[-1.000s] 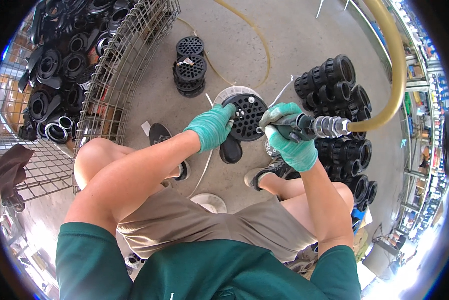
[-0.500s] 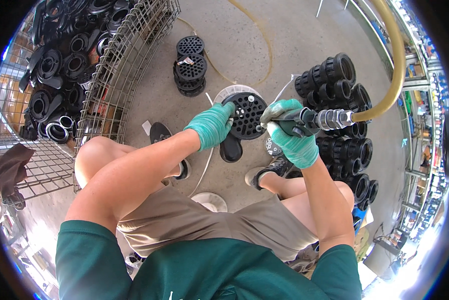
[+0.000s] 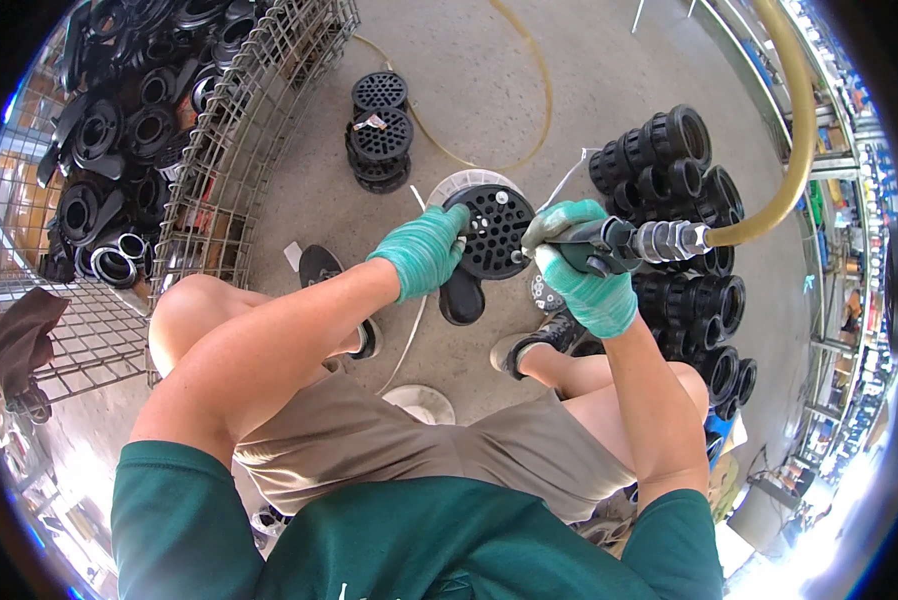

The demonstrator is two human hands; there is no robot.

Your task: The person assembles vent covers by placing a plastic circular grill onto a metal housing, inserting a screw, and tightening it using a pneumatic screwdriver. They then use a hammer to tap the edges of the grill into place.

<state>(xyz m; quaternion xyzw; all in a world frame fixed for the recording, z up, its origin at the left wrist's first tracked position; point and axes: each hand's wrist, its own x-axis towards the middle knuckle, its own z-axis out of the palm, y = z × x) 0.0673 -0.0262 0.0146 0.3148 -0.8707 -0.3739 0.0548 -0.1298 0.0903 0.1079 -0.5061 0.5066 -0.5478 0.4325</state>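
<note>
Grate: the round black perforated grate (image 3: 493,234) sits between the hands, overlapping a white round rim (image 3: 472,179); a black rounded lobe (image 3: 462,302) shows just below.
Grate handling: probably stiff, moderately light moulded plastic, smooth enough to slip; its outer edge, clear of the holes, looks the best hold.
Left hand: gloved hand (image 3: 426,250) closed on the grate's left edge, forearm slanting inward, elbow bent outward.
Air tool: dark pneumatic hand tool (image 3: 601,246), likely weighty, tugged by its yellow hose (image 3: 800,150); best held around the body.
Right hand: gloved hand (image 3: 586,268) wrapped around the tool, forearm rising steeply.
Tool tip: near the grate's right edge; contact cannot be told.
</note>
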